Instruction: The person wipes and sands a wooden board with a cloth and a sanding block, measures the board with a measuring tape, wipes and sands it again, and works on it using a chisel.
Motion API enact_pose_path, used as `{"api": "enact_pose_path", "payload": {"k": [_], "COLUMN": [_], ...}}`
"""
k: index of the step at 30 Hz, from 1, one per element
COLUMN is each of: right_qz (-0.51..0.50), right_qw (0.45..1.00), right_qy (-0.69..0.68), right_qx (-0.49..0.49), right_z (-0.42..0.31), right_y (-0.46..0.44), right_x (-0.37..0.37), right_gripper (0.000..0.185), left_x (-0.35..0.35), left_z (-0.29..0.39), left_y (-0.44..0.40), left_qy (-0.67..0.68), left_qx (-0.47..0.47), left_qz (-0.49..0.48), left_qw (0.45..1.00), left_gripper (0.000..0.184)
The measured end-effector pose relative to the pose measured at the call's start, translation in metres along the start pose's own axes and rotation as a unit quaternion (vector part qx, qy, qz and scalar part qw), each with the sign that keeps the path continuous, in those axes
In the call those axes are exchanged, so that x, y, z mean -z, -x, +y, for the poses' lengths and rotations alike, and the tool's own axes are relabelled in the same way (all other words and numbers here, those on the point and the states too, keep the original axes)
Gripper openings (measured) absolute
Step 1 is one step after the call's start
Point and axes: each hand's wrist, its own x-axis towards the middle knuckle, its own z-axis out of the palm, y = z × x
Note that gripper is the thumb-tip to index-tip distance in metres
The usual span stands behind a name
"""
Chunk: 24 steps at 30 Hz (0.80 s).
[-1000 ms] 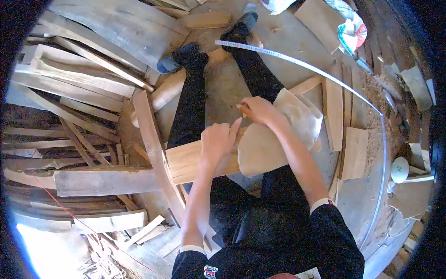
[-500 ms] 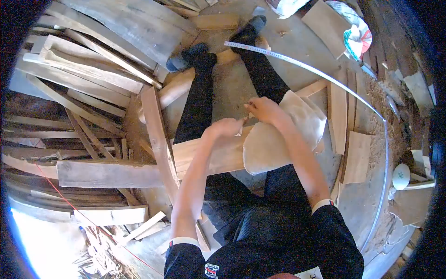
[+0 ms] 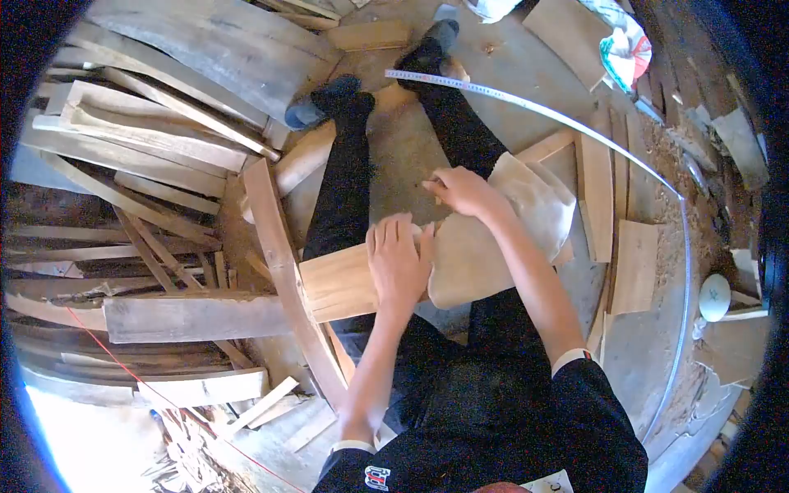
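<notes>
Across my legs lies a pale wooden board (image 3: 337, 285). My left hand (image 3: 398, 261) rests flat on it, its fingers stretched toward the far edge. A limp cream sheet (image 3: 468, 267), which looks like cloth or backing material, drapes over the board's right part beside that hand. My right hand (image 3: 464, 192) is above the sheet's far edge with fingers curled together; whatever may be between the fingertips is hidden. The right forearm crosses over the sheet.
A brown beam (image 3: 275, 238) stands against the board's left end, with a grey plank (image 3: 197, 319) beyond it. Stacked lumber (image 3: 156, 135) fills the left. A white measuring tape (image 3: 567, 121) curves across the floor at right. A white round object (image 3: 715, 297) lies far right.
My left hand has turned from closed fingers near the right hand to lying flat on the board, moving nearer to me. My right hand has shifted slightly left and stays curled.
</notes>
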Motion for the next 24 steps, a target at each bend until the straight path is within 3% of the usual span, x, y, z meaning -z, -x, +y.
{"api": "enact_pose_path", "payload": {"k": [4,10,12,15,19,21,24], "right_qz": [0.002,0.014,0.012,0.032,0.029,0.026,-0.017], "right_qw": [1.0,0.999,0.999,0.999,0.999,0.999,1.0], "right_qy": [0.003,0.031,0.041,0.031,0.031,0.03,0.016], "right_qx": [0.0,-0.007,-0.004,0.019,0.008,0.006,-0.012], "right_z": [0.001,-0.001,0.0,0.003,0.005,0.006,0.004], "right_y": [-0.002,-0.005,-0.005,-0.004,-0.005,-0.006,-0.005], "right_x": [-0.003,0.002,0.001,-0.001,-0.005,-0.004,-0.001], "right_gripper": [0.043,0.041,0.04,0.04,0.04,0.04,0.042], "left_x": [-0.005,0.004,0.02,0.009,-0.01,-0.012,-0.038], "left_z": [0.002,-0.002,0.0,-0.004,-0.024,-0.027,-0.047], "left_y": [0.008,-0.016,-0.037,-0.046,-0.054,-0.062,-0.064], "left_qy": [-0.055,-0.006,-0.001,-0.025,-0.051,-0.037,0.03], "left_qx": [-0.019,-0.008,0.084,0.113,0.069,0.072,0.065], "left_qz": [0.042,-0.019,-0.268,-0.283,-0.325,-0.402,-0.428], "left_qw": [0.997,1.0,0.96,0.952,0.942,0.912,0.901], "left_gripper": [0.044,0.044,0.053,0.065,0.065,0.061,0.067]}}
